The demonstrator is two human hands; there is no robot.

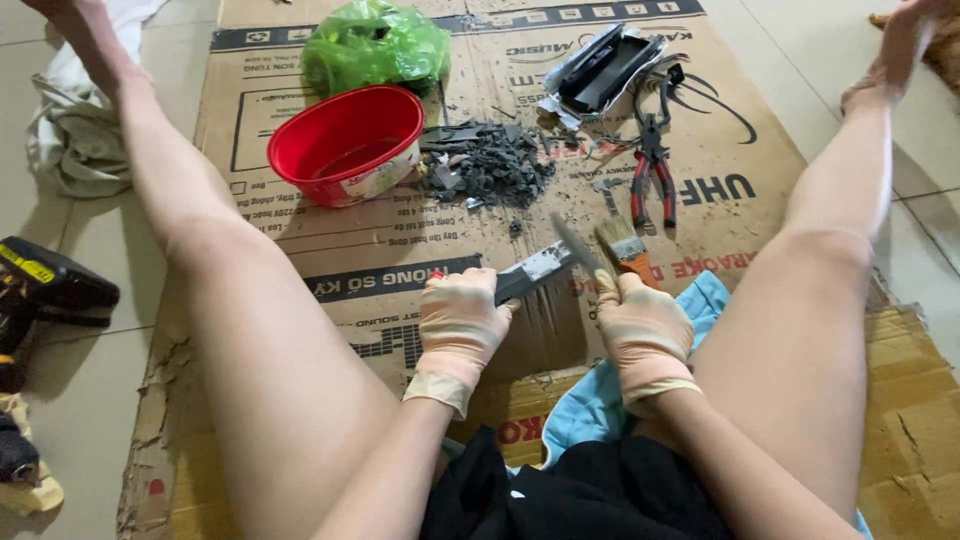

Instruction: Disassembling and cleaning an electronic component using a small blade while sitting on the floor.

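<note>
Left hand (458,325) fingers clenched on flat metal piece (535,271); right hand (643,330) fingers gripping paintbrush (626,248), bristles just beside metal. Pliers (652,172) beyond fingertips.

Floor (840,60): pale, glossy square tiles with thin dark grout lines, lit evenly by soft light. A large flattened cardboard sheet (300,240) covers the middle of the floor; its near edges are torn and frayed. A crumpled light cloth (70,140) lies on the tiles at the far left. A black and yellow power tool (45,290) rests on the tiles at the left edge.
</note>
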